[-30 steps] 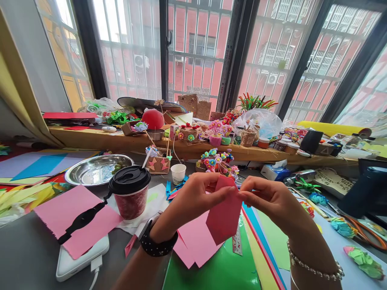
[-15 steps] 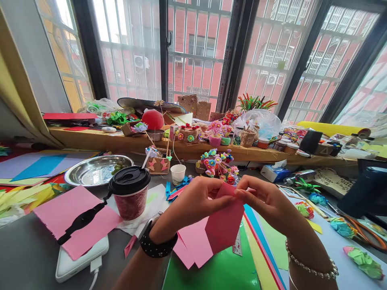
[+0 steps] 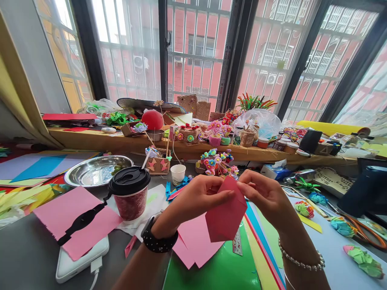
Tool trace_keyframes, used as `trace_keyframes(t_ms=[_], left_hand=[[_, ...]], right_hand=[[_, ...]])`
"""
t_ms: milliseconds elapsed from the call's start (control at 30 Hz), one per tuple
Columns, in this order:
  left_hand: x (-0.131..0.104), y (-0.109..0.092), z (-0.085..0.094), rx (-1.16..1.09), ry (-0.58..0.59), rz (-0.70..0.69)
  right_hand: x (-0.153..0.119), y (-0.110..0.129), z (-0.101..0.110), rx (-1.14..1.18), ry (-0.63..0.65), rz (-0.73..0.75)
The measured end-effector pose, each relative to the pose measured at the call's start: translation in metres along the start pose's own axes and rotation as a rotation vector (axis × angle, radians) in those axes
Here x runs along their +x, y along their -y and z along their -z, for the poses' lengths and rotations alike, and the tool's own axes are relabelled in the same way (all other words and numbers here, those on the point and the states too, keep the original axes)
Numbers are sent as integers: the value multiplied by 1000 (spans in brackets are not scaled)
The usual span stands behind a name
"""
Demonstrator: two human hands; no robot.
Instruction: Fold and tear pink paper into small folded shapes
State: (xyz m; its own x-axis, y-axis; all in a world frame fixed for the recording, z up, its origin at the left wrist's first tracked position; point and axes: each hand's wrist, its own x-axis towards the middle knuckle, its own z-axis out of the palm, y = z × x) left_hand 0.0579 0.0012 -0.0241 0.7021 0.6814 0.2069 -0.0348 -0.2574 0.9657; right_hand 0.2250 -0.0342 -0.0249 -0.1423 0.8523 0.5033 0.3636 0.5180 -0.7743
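A folded sheet of pink paper [image 3: 226, 215] is held up between both hands over the desk. My left hand [image 3: 201, 197] pinches it from the left, thumb lying across its front. At its upper right edge, the thumb and fingers of my right hand [image 3: 260, 193] are closed on the paper. Below it, more pink paper [image 3: 196, 245] lies on a glossy green folder [image 3: 211, 274]. A small patterned ruler [image 3: 237, 243] sticks out beside the held paper. The fingertips behind the paper are partly hidden.
Left of my hands stand a lidded coffee cup [image 3: 131, 197], a metal plate [image 3: 90, 171] with green fruit, and a white power bank [image 3: 81, 262] under pink paper [image 3: 78, 217]. A paper cup [image 3: 178, 174] stands behind. Orange-handled scissors [image 3: 365, 233] and paper flowers [image 3: 343, 226] lie right.
The pink paper has tilted and its lower edge has risen slightly. My right hand has shifted a little up and left, staying at the paper's upper right edge.
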Motion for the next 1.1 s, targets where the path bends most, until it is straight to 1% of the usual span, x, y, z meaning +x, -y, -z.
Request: trace_keyframes(t_ms=[100, 267, 367, 467, 533, 700, 767, 833, 900, 933, 1033, 1100], left_hand=[[-1, -2, 2, 7, 12, 17], [-3, -4, 6, 126, 22, 0], [-2, -4, 7, 140, 28, 1], [-1, -3, 7, 162, -13, -4], [-1, -3, 7, 184, -58, -8], [0, -6, 7, 270, -172, -7], [0, -7, 6, 288, -183, 1], [0, -7, 6, 277, -178, 0], [-1, -7, 6, 273, -178, -15], [-1, -7, 7, 292, -192, -28], [-2, -7, 9, 398, -243, -49], [-2, -6, 11, 447, -238, -36]], right_hand=[[1, -1, -2, 34, 8, -19], [2, -2, -5, 78, 68, -48], [3, -5, -9, 78, 41, -25], [4, -8, -13, 44, -23, 27], [4, -9, -14, -22, -48, 43], [4, -7, -15, -267, -1, 44], [5, -7, -16, -311, -5, 59], [6, -7, -18, -357, -47, 92], [6, -8, -19, -370, -78, 117], [7, -8, -19, -352, -75, 123], [7, -8, -17, -272, -11, 113], [7, -8, -15, -250, 24, 113]])
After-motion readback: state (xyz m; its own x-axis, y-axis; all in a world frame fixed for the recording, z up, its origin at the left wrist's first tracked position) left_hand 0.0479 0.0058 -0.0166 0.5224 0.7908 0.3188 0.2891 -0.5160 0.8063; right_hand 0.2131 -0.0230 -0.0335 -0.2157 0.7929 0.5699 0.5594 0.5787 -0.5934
